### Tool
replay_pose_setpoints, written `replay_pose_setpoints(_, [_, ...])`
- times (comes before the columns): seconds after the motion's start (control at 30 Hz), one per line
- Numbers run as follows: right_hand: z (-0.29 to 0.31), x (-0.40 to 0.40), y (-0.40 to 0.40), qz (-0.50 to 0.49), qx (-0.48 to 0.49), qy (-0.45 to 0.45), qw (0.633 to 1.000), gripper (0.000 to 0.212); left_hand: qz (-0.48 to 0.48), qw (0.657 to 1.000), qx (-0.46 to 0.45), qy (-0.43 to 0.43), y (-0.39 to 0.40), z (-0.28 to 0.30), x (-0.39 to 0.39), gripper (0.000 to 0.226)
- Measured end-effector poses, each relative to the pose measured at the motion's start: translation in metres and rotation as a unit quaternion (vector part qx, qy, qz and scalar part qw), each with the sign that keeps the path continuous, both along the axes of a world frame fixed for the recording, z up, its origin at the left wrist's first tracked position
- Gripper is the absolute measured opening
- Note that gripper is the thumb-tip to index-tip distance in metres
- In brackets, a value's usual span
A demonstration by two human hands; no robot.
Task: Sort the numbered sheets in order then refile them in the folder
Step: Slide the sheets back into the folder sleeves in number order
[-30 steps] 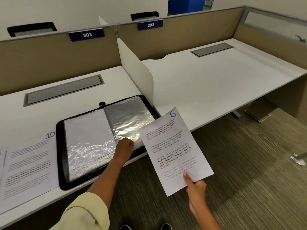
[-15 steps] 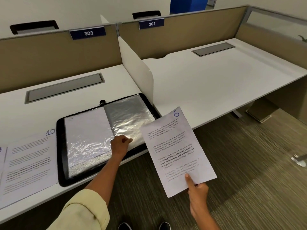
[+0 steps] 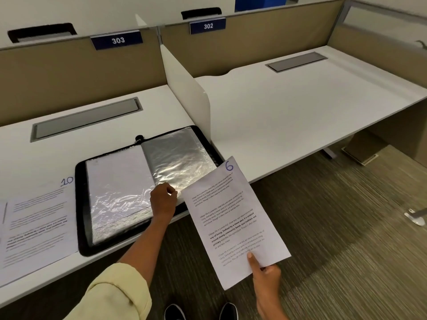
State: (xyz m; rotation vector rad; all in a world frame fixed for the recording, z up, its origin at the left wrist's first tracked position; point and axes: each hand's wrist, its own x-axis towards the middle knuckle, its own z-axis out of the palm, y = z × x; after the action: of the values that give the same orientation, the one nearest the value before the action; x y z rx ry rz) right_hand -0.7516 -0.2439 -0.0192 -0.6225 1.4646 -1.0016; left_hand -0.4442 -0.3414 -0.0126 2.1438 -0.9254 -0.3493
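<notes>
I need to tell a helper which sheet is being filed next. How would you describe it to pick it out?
Off the front edge of the desk, right of the open folder, the right hand holds up the sheet. It is marked 6.

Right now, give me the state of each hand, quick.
Left hand: fingers pinching the plastic sleeve in the folder.
Right hand: holding sheet 6 by its bottom edge.
</notes>
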Motion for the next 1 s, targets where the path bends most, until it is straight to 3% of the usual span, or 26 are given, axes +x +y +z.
replay_pose_setpoints(0.27, [-0.004, 0.011, 0.015, 0.01, -0.002, 0.02, 1.0, 0.017, 0.024, 0.999, -0.045, -0.016, 0.009, -0.007, -0.009, 0.012])
replay_pose_setpoints(0.7, [-0.005, 0.026, 0.028, 0.035, 0.005, 0.045, 0.998, 0.016, -0.003, 1.0, -0.007, 0.016, 0.01, -0.014, -0.008, 0.039])
replay_pose_setpoints(0.83, [-0.007, 0.024, 0.029, 0.022, 0.001, 0.033, 0.999, 0.018, -0.008, 1.0, 0.013, -0.007, 0.007, -0.011, -0.007, 0.031])
replay_pose_setpoints(1.0, [-0.012, 0.011, 0.026, -0.018, -0.014, 0.044, 0.999, 0.02, -0.027, 0.996, 0.025, -0.075, -0.006, -0.007, -0.003, 0.003])
